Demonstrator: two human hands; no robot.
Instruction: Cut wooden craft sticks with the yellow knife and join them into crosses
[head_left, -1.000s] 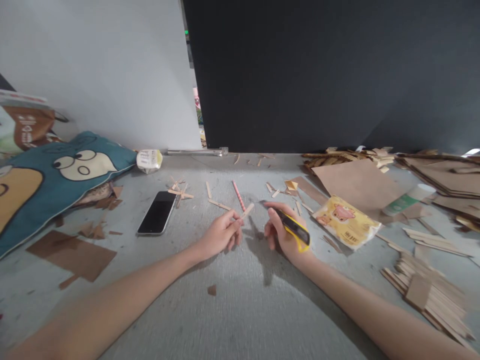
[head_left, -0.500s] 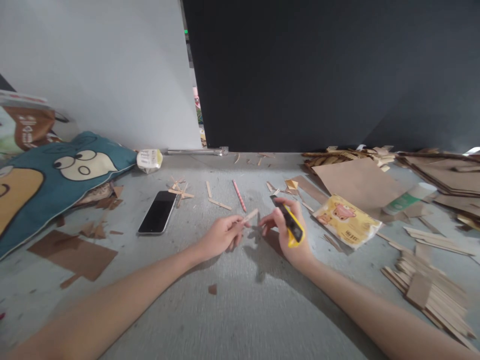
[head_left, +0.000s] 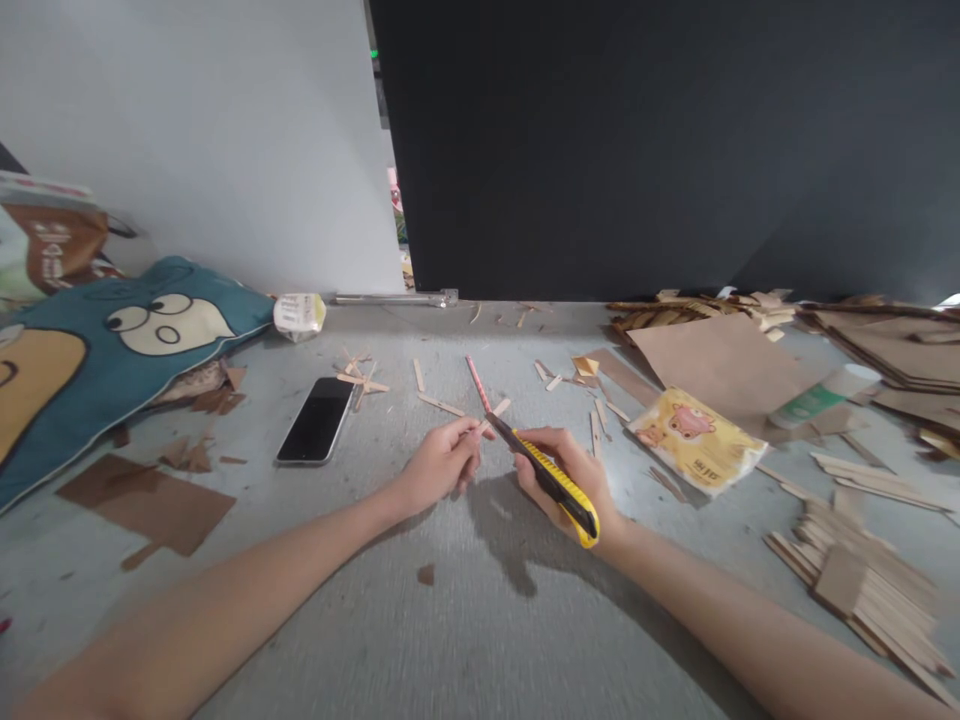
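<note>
My left hand (head_left: 442, 462) is closed in a pinch on a small cardboard strip (head_left: 495, 411), held just above the grey floor. My right hand (head_left: 570, 472) is wrapped round a yellow and black utility knife (head_left: 551, 482). The knife's tip points up and left and reaches the strip beside my left fingertips. A pink pencil (head_left: 477, 383) lies on the floor just beyond both hands.
A black phone (head_left: 315, 419) lies left of my hands. A blue cartoon cushion (head_left: 112, 345) sits at far left, brown cardboard pieces (head_left: 146, 503) in front of it. To the right are a yellow tissue pack (head_left: 694, 442), a glue bottle (head_left: 814, 399), cardboard sheets (head_left: 712, 365) and stacked strips (head_left: 862, 580).
My right hand turned the knife from pointing away to pointing up-left, and brought its tip to the strip in my left hand. My left hand barely moved.
</note>
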